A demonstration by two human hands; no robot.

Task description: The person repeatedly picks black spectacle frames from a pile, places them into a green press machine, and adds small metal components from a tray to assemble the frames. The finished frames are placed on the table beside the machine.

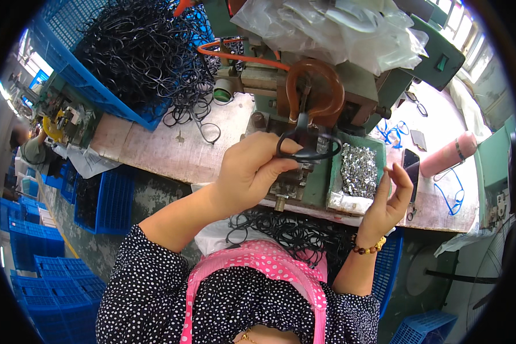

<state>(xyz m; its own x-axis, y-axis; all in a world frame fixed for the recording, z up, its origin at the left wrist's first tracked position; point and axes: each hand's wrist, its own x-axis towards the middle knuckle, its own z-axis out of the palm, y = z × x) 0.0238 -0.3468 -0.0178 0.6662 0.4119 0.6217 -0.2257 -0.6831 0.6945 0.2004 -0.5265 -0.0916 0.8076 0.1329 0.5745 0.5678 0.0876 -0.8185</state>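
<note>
Pinches a black glasses frame (312,155) between thumb and forefinger of the left hand (246,172), toward its nine o'clock side, with more jutting out to three o'clock. Curls the right hand (389,203) at four o'clock from it (cannot tell whether grasping anything), beside a green tray (361,140) of silvery bits (358,172).

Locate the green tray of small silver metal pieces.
In the head view, the green tray sits right of centre, just left of the bare right hand.
</note>
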